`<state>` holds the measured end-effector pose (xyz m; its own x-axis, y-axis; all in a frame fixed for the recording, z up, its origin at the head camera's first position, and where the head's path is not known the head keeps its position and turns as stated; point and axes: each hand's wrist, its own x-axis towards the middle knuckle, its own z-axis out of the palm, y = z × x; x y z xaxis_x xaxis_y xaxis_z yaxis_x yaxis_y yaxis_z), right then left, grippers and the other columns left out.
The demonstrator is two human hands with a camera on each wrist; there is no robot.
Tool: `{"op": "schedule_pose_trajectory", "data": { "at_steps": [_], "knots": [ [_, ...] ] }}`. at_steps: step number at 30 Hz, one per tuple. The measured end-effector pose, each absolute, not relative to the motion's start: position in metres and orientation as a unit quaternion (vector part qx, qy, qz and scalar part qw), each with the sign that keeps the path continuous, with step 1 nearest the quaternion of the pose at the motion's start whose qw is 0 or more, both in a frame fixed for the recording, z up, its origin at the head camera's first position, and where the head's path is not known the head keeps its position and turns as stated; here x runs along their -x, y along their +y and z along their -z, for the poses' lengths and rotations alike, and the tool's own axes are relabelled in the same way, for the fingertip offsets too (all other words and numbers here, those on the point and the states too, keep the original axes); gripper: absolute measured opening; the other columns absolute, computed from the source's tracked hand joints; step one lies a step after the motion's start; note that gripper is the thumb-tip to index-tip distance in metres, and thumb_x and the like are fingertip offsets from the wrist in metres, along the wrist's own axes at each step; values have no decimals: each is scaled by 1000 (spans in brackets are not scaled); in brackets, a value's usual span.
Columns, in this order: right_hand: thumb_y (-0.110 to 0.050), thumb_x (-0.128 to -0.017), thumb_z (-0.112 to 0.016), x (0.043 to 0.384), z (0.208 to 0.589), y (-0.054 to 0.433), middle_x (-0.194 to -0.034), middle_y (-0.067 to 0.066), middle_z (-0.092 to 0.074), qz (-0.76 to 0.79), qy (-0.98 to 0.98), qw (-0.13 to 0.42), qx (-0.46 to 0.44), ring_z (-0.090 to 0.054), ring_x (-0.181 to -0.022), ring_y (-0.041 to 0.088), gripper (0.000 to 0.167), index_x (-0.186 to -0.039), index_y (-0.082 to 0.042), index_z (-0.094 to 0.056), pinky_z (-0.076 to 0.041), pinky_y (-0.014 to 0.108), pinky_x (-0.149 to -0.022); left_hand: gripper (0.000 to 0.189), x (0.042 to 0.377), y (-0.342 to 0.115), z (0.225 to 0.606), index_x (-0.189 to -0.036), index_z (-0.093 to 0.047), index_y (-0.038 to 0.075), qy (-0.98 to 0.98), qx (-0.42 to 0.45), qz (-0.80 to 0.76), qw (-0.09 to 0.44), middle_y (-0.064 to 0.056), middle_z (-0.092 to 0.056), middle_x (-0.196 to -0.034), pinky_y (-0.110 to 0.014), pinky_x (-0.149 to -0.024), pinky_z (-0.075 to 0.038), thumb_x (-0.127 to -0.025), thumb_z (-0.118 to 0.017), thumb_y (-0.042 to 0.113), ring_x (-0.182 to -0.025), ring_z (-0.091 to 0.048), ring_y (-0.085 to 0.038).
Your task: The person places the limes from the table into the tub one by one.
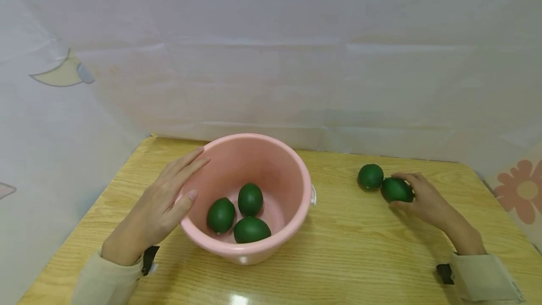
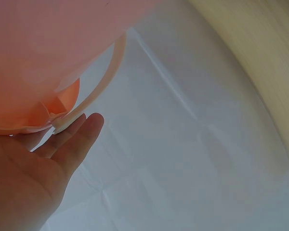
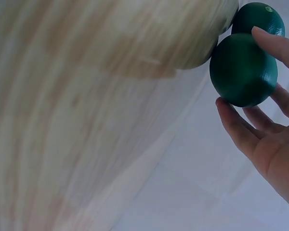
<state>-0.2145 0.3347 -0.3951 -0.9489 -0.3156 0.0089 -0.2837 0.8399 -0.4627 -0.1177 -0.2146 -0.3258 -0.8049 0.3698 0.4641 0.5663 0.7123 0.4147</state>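
Nearest are two pale sleeves (image 1: pixel 107 279), with the wood-grained bench (image 1: pixel 347 267) beneath. The left hand (image 1: pixel 156 206) rests on the left rim of a pink bucket (image 1: pixel 250 248), its grip loose, fingers extended and thumb lying over the edge. The bucket stands upright, its pale handle (image 2: pixel 98 84) hanging outside. Inside lie three green fruits: a front fruit (image 1: pixel 251 229), a left fruit (image 1: pixel 221 215) and a rear fruit (image 1: pixel 250 199). Well to the bucket's right, the right hand (image 1: pixel 429 204) has its grip closed round a fourth fruit (image 1: pixel 395 190), thumb and fingers on opposite sides; whether it is lifted, I cannot tell. Just beyond, a fifth fruit (image 1: pixel 370 176) sits on the bench. Behind hangs a creased pale sheet (image 1: pixel 262 84).
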Motion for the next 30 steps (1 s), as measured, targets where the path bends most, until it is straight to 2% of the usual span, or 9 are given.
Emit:
{"op": "schedule_pose_trajectory", "data": {
  "at_steps": [7, 14, 22, 30],
  "knots": [
    [-14, -81, -80, 214, 395, 334, -132, 36, -49, 254, 952, 45, 165, -54, -110, 52, 70, -136, 10, -45, -50, 59, -81, 58, 117, -214, 324, -151, -43, 17, -909, 257, 278, 176, -6, -34, -161, -59, -106, -35, -94, -53, 11, -147, -32, -28],
    [-17, -80, -82, 214, 396, 336, -131, 39, -48, 237, 956, 47, 169, -53, -109, 55, 71, -136, 10, -48, -51, 60, -78, 58, 118, -214, 326, -151, -44, 15, -905, 262, 281, 183, -7, -35, -160, -60, -105, -36, -94, -52, 11, -145, -34, -29],
    [-18, -79, -83, 208, 394, 336, -127, 35, -52, 242, 953, 42, 175, -58, -104, 48, 70, -135, 9, -50, -53, 51, -75, 58, 117, -213, 325, -151, -43, 16, -903, 263, 285, 186, -6, -36, -160, -61, -103, -37, -93, -52, 12, -144, -36, -30],
    [-18, -79, -83, 203, 390, 335, -127, 36, -51, 250, 952, 35, 172, -58, -102, 48, 71, -136, 8, -49, -53, 47, -71, 57, 117, -211, 323, -151, -44, 17, -899, 266, 289, 192, -5, -36, -159, -62, -102, -37, -94, -52, 12, -145, -35, -30]
  ]
}}
